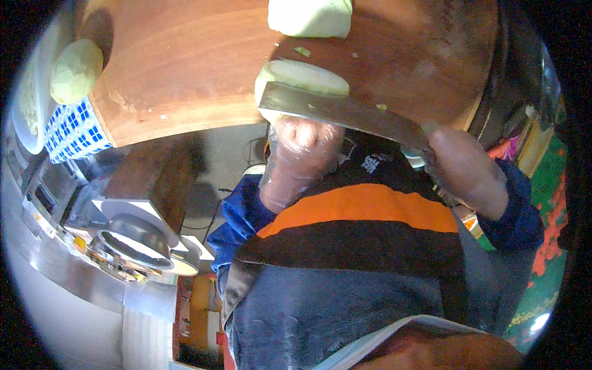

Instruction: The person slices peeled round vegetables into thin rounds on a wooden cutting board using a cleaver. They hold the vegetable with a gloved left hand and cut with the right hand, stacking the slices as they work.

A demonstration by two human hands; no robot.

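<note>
Fingers curled, my left hand in a clear plastic glove holds the near end of a cut piece of peeled pale green vegetable, perhaps a gourd. My right hand, slightly blurred, grips a broad-bladed kitchen knife at its handle end; the handle is hidden in the fist. The blade lies across the piece, right in front of my left knuckles. How deep it sits in the flesh I cannot tell. A larger cut block of pale vegetable stands farther back on the wooden board.
A whole peeled vegetable rests at the board's left, beside a clear container with pale contents and a blue-and-white patterned cloth or box. Small scraps dot the board. Metal pans stand lower left, near a steel counter.
</note>
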